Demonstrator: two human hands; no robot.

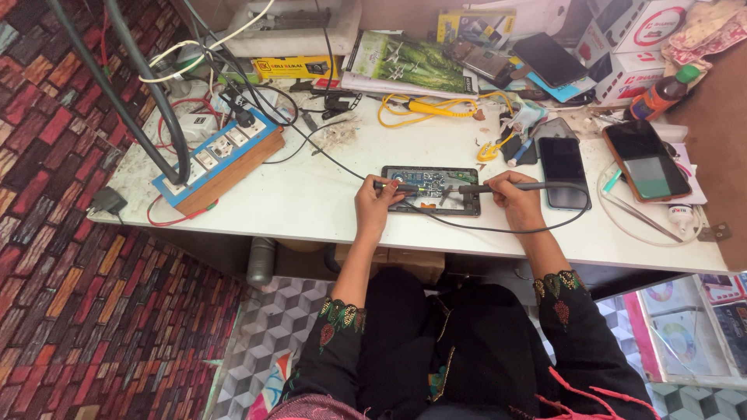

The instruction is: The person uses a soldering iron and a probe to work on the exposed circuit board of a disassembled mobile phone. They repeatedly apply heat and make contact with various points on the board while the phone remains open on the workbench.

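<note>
An opened phone (432,187) with its circuit board exposed lies on the white workbench (327,202) in front of me. My left hand (374,204) rests at the phone's left end and grips a thin dark tool (395,187) whose tip points onto the board. My right hand (513,198) sits at the phone's right end and holds a dark soldering handpiece (498,187), its tip over the board. A black cable (498,229) runs from the handpiece along the bench.
A blue and wood power strip (214,159) with plugs lies at the left. Two dark phones (562,167) (646,159) lie to the right. A yellow-handled soldering iron (424,107), boxes, a leaflet and loose wires crowd the back. The bench's front edge is near my knees.
</note>
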